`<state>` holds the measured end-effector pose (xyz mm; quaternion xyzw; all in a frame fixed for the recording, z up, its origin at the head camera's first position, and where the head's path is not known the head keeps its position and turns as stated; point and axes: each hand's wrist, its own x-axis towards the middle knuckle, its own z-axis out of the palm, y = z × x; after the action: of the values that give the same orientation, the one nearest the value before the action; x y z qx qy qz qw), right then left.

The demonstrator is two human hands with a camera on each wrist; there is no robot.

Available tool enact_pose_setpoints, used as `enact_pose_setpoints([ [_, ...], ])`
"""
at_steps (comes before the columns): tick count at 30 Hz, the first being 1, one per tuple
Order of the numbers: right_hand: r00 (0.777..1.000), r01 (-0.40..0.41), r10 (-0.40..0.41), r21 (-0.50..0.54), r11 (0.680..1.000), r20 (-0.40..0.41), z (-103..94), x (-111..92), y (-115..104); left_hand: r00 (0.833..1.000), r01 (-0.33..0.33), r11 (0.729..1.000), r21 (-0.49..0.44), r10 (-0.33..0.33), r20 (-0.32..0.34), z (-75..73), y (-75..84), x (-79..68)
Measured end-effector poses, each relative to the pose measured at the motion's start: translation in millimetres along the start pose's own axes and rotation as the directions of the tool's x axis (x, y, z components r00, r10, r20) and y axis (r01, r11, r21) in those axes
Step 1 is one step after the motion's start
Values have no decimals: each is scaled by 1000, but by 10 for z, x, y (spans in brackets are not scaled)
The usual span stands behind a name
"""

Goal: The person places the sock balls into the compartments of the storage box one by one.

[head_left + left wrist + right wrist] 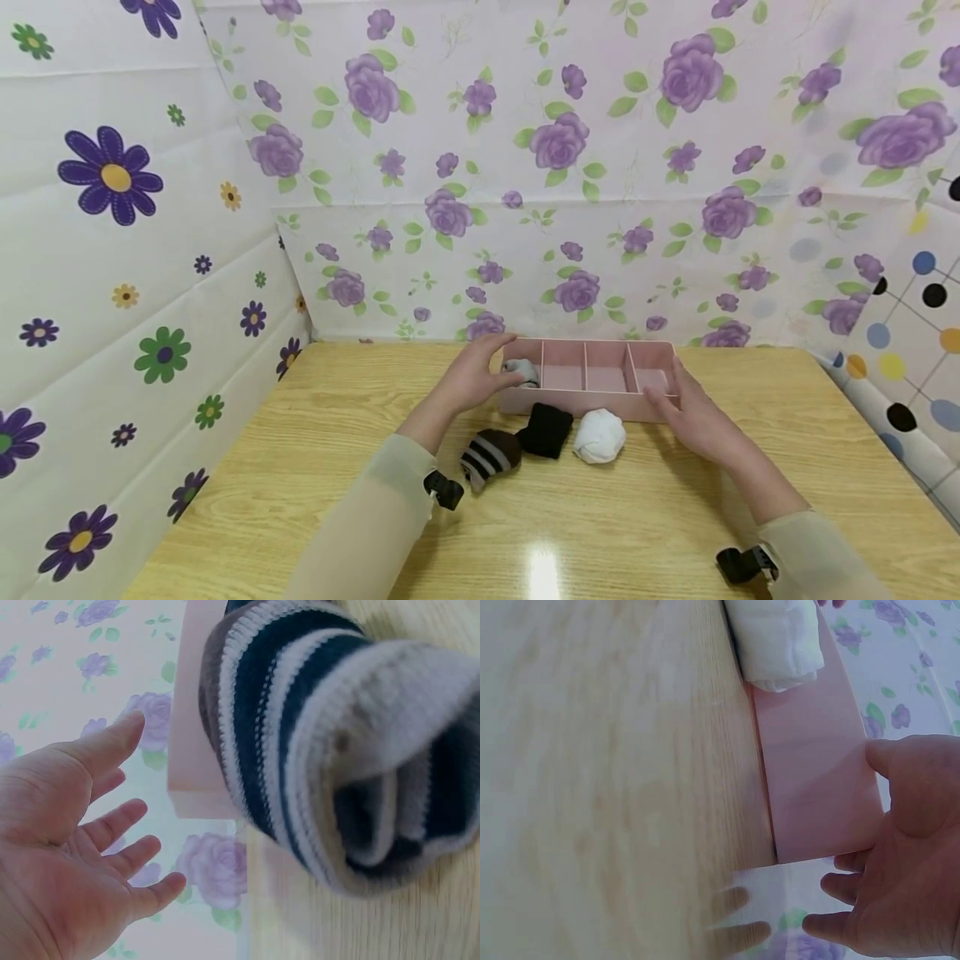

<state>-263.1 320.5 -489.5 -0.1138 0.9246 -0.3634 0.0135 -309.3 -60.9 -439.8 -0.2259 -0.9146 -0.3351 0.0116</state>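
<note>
A pink box point(577, 406) with several compartments in a row stands on the table. Its leftmost compartment holds a rolled grey sock point(522, 372). My left hand point(474, 372) is at the box's left end, fingers spread, thumb near the grey sock. At the right end my right hand point(693, 414) has its thumb on the front rim and its fingers straight along the end wall. In front of the box lie a rolled striped sock point(300, 727), a folded black sock point(546, 431) and a rolled white sock point(776, 641).
The wooden table point(570, 517) meets a flowered cloth wall point(480, 208) close behind the box. Another patterned cloth point(150, 275) rises along the left side, and a dotted one point(907, 333) along the right.
</note>
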Motion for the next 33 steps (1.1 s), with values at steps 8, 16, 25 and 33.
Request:
enact_pose_setpoints([
  [8,1000,3,-3,-2,1000,0,1,11,22,1000,-9,1000,-4,9,-12,-74,32,-136],
  [16,1000,-1,1,-2,1000,0,11,15,36,999,-46,999,-14,46,-18,-117,97,-281],
  [25,1000,3,-3,-7,1000,-3,24,8,12,996,-85,996,12,85,-15,-168,82,-487],
  [33,1000,2,-2,-3,1000,-6,26,11,2,995,-99,995,13,99,22,-227,35,-677],
])
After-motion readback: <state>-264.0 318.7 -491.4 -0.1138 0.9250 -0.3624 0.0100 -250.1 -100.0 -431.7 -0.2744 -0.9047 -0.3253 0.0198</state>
